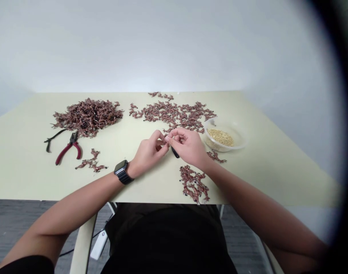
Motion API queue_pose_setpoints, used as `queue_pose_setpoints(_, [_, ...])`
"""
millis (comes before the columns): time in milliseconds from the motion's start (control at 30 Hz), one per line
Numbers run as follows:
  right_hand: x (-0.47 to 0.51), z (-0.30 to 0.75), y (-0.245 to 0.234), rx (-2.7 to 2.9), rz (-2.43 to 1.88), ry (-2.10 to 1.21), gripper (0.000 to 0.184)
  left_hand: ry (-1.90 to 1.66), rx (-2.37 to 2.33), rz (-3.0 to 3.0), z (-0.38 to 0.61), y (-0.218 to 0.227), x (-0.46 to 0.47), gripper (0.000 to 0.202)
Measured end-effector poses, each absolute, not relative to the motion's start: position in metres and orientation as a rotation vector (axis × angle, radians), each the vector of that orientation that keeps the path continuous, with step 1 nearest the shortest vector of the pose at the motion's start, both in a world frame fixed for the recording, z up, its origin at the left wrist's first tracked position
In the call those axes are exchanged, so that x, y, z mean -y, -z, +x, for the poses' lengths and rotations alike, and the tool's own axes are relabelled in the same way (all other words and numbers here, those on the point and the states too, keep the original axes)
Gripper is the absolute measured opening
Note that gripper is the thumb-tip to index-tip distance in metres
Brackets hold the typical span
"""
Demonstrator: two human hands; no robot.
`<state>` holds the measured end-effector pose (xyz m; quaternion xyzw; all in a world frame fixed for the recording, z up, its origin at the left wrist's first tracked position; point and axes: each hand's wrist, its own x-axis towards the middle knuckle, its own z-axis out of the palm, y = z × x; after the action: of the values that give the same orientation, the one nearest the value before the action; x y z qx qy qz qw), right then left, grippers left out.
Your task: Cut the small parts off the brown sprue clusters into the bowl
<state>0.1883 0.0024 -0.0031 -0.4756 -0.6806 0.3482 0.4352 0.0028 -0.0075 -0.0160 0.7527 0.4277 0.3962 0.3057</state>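
My left hand [150,152], with a black watch on the wrist, is closed at the middle of the table. Its fingertips pinch a small brown figurine, mostly hidden behind them. Meeting it there, my right hand [188,145] is closed too, thumb and forefinger pressed together against the left fingertips. A slim black tool end [175,153] pokes out below the right palm; the rest of it is covered. Just beyond the hands lies a wide spread of brown animal-like figurines [176,114]. To the right, a clear plastic bowl [240,140] holds tiny gold-coloured pieces [221,137].
A tall heap of brown figurines [88,116] lies back left. Red-handled pliers [69,148] and a black strap-like item [54,140] lie before it. Small groups of figurines sit left [91,163] and near the front edge [193,184]. A wall [162,45] stands behind the table.
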Motion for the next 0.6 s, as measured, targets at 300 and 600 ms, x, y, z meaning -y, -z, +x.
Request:
queue_pose_setpoints(300, [-0.0066, 0.1897, -0.0025, 1.436, -1.140, -1.359, 0.028, -1.000, -1.246, 2.098, 0.0005, 0.0171, 0.0057, 0.014])
queue_pose_setpoints(600, [-0.0065, 0.1953, -0.0040, 1.758, -1.142, -0.890, 0.015, -0.959, -1.006, 1.764, 0.0002, 0.0189, 0.0026, 0.021])
